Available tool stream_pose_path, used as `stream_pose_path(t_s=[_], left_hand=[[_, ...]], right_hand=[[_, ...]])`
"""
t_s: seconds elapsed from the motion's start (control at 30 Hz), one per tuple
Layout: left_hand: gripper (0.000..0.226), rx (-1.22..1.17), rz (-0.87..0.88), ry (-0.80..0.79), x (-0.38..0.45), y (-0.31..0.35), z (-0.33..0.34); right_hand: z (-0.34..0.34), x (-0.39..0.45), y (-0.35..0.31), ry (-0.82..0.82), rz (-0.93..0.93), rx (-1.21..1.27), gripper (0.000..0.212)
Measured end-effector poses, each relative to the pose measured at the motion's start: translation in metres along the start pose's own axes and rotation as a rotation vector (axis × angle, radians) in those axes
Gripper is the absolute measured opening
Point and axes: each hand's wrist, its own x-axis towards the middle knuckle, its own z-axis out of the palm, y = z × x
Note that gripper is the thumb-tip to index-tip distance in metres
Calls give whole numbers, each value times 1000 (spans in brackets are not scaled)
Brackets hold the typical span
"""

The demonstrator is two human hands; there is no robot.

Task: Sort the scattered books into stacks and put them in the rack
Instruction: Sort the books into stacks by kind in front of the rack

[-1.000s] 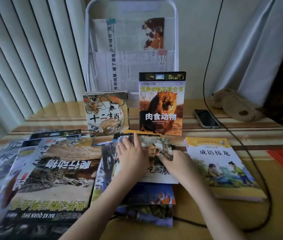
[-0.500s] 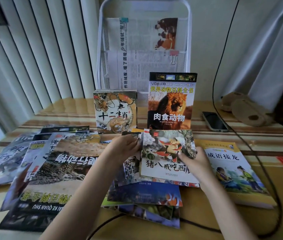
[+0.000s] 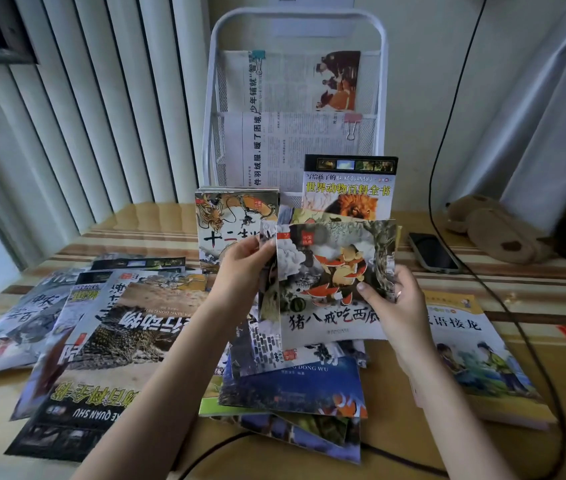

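Observation:
I hold a thin picture book (image 3: 330, 268) with a cartoon pig on its cover upright above the table, a few thin books behind it. My left hand (image 3: 243, 268) grips the left edge of this small bundle, and my right hand (image 3: 392, 306) grips its lower right corner. Behind it two stacks lean against the white wire rack (image 3: 295, 98): a dragon book (image 3: 229, 223) and a lion encyclopedia (image 3: 350, 185). Several large books (image 3: 118, 337) lie fanned out at the left. Below my hands lies a pile with a clownfish book (image 3: 295, 389).
A yellow book (image 3: 471, 348) lies flat at the right. A phone (image 3: 433, 252) and a brown plush toy (image 3: 492, 230) rest at the back right. A black cable (image 3: 530, 341) runs down the wall and across the table. Newspapers fill the rack's upper pockets. Blinds hang at the left.
Both hands have lifted the pig picture book and those behind it off the pile and tilted them upright. The bundle now covers part of the lion and dragon books.

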Motion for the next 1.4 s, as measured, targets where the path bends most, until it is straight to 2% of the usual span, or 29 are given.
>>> stream_pose_path(t_s=[0.13,0.27,0.33,0.43,0.53,0.67,0.8,0.87,0.93,1.13,1.4], left_hand=[[18,-4,101,17,2,17,4],[22,20,183,119,2,21,-2],[25,47,195,137,4,17,-6],[27,75,181,166,6,9,-8],[26,22,132,172,9,6,-14],[28,-89,91,112,12,3,-18],[29,-106,88,57,12,-2,-17],[27,-123,89,72,15,-3,-20],[26,-127,90,81,16,-3,-22],[23,-102,118,182,22,-1,-29],[26,-123,172,230,25,2,-32]], right_hand=[[10,2,-12,61,-10,196,68],[11,3,-6,105,20,252,36],[12,2,1,92,41,236,29],[12,4,13,156,101,205,34],[9,6,17,186,177,219,58],[11,7,16,100,173,236,49],[20,6,15,61,167,251,53],[19,8,13,77,150,254,35],[17,8,11,70,123,224,25],[9,9,13,87,133,192,27],[6,8,18,112,160,184,25]])
